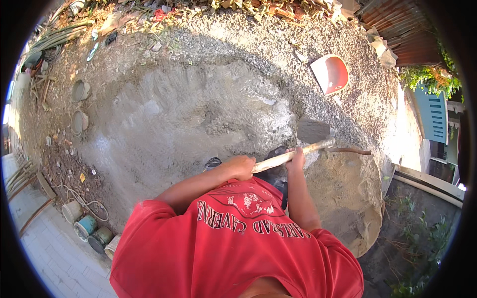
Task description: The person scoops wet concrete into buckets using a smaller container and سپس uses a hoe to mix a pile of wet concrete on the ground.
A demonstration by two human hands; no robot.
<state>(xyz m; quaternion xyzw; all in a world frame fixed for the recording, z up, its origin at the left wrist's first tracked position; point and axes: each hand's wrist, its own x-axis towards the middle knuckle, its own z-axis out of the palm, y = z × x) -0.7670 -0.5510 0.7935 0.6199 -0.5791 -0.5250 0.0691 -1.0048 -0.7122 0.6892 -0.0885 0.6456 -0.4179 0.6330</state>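
Observation:
Both hands are closed around the pale wooden handle of a hoe (281, 159), held slantwise in front of my red shirt. My left hand (242, 168) grips the near end of the handle. Farther up, toward the head, is my right hand (296, 160). The hoe's flat grey blade (313, 130) lies at the right edge of a wide patch of wet grey cement mix (184, 114). A thin, curved brown stick (352, 150) shows just past the handle's end. My dark shoes are partly hidden beneath my arms and the handle.
Gravel (278, 44) borders the mix at the far side. A white-and-red cut container (334, 74) lies on it. To my right is a sand heap (343, 198). Buckets (85, 226) and a hose (94, 203) lie at left, with two round tubs (79, 122) farther up.

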